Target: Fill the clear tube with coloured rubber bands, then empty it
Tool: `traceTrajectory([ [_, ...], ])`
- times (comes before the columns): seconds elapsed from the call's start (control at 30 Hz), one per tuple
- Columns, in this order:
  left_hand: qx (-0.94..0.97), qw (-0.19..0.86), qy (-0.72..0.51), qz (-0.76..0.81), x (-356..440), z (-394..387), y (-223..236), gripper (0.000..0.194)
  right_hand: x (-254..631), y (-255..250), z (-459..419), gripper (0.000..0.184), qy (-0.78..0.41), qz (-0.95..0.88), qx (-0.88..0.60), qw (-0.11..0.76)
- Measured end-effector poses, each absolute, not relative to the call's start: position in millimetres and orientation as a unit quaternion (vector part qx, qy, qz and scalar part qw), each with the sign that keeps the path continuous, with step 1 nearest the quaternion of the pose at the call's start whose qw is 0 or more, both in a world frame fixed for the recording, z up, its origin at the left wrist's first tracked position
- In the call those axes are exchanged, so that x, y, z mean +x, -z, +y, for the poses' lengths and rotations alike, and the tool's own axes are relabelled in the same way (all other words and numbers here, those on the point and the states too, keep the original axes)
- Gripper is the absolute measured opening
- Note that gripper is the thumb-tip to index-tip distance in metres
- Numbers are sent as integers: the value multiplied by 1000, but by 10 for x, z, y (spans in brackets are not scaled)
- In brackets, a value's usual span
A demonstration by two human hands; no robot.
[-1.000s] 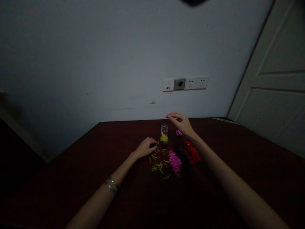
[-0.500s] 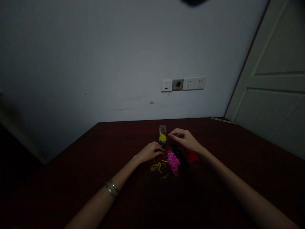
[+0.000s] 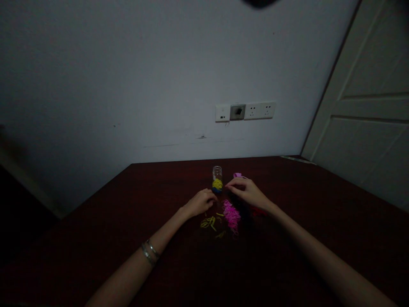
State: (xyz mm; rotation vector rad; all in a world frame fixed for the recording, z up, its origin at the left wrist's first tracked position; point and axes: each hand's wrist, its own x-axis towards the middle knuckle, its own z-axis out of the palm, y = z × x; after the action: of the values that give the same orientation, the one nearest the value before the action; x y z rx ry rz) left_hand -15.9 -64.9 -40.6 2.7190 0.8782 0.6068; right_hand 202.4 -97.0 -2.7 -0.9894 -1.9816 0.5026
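View from the head camera, through which I follow two bare hands at a dark reddish bench (image 3: 179, 264). At the centre of the frame, slightly below its middle, the clear jar (image 3: 217, 175) stands upright and open-mouthed; yellow bands fill its lower part above a blue layer at the base. My left hand (image 3: 198, 204) lies low over the bench, just below and left of the jar, its fingers (image 3: 208, 195) curled downward near the jar's foot; I cannot tell whether they grasp anything. My right hand (image 3: 251, 192) sits just right of the jar, thumb and forefinger drawn close together in a pinch directed toward it; whether a band is caught between them I cannot tell.

Loose yellow bands (image 3: 209, 222) lie scattered below the left hand, in the lower centre of the frame. Right of these is a heap of pink bands (image 3: 231, 215). A patch of red bands (image 3: 258, 211) shows beneath the right wrist, partly hidden by it. A pink object (image 3: 237, 175), its form unclear to me, rests just behind the right hand. Two bracelets (image 3: 149, 252) circle the left forearm at lower left. Behind, the pale wall (image 3: 128, 76) carries a row of sockets (image 3: 260, 111) right of centre; a panelled door (image 3: 367, 102) occupies the upper right.
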Motion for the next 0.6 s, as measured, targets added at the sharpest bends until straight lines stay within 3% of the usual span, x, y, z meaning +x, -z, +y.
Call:
traceTrajectory([
  [0.37,823,157,-406,364,-400,-396,-140,16,2134,35,-900,21,-179,-773,-422,440],
  [0.6,834,164,-399,344,-188,-215,-565,17,2157,39,-893,22,-181,-768,-426,443],
])
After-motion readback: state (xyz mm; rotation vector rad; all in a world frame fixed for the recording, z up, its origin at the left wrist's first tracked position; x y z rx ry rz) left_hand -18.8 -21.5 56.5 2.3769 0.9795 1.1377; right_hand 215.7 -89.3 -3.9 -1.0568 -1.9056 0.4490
